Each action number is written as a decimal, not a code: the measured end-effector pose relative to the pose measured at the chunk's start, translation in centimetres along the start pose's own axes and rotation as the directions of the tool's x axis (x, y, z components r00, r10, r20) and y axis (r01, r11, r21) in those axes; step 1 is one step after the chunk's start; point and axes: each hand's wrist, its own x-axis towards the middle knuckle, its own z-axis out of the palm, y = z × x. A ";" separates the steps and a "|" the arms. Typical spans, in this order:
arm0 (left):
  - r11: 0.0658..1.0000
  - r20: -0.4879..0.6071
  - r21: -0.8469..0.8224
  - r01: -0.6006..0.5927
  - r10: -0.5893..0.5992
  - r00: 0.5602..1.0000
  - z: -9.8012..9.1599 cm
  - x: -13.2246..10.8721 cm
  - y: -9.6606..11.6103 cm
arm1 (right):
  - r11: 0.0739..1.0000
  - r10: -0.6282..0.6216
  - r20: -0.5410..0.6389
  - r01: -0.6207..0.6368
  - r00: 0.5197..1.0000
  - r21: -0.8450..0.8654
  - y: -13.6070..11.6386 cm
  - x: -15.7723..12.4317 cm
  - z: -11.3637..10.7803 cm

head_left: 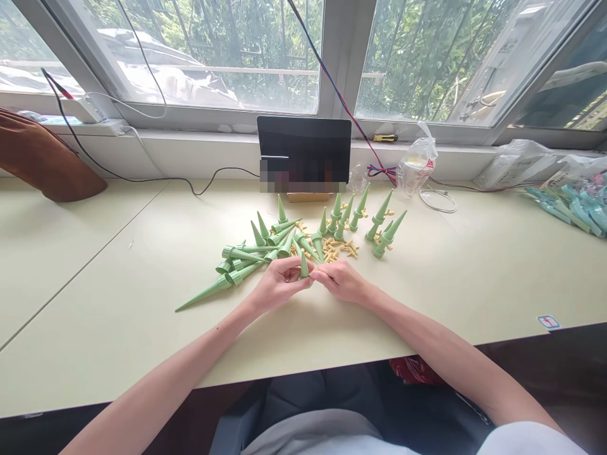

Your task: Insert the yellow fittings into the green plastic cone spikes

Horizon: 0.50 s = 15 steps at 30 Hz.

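Note:
My left hand [279, 279] is closed around a green plastic watering spike [304, 266], its tip pointing up. Beside it, the fingertips of my right hand [342, 279] are pinched together at the spike's side, on what looks like a small yellow valve, mostly hidden by the fingers. Just beyond my hands lies a pile of loose yellow valves [349, 249]. A heap of green spikes [239, 265] spreads to the left, most lying on their sides. Several upright spikes [389, 234] at the back right have yellow valves sticking out of their collars.
A dark-screened tablet [303, 142] stands at the back against the windowsill. Right of it are a plastic bag [417, 165], a coiled white cable [439, 201] and blue-green packets [576, 208]. A brown bag [42, 158] rests at far left, near a black cable [142, 179].

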 end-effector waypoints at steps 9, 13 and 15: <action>0.999 -0.014 0.040 -0.018 0.019 1.000 0.1 0.0 0.5 | 0.998 0.021 0.004 -0.021 1.000 0.051 0.1 0.0 0.1; 0.998 -0.011 0.052 -0.025 0.026 1.000 0.1 0.0 0.6 | 0.998 0.024 0.005 -0.024 1.000 0.060 0.1 0.0 0.0; 0.998 -0.012 0.056 -0.029 0.029 0.999 0.1 0.1 0.5 | 0.997 0.023 0.003 -0.023 1.000 0.067 0.1 0.0 -0.1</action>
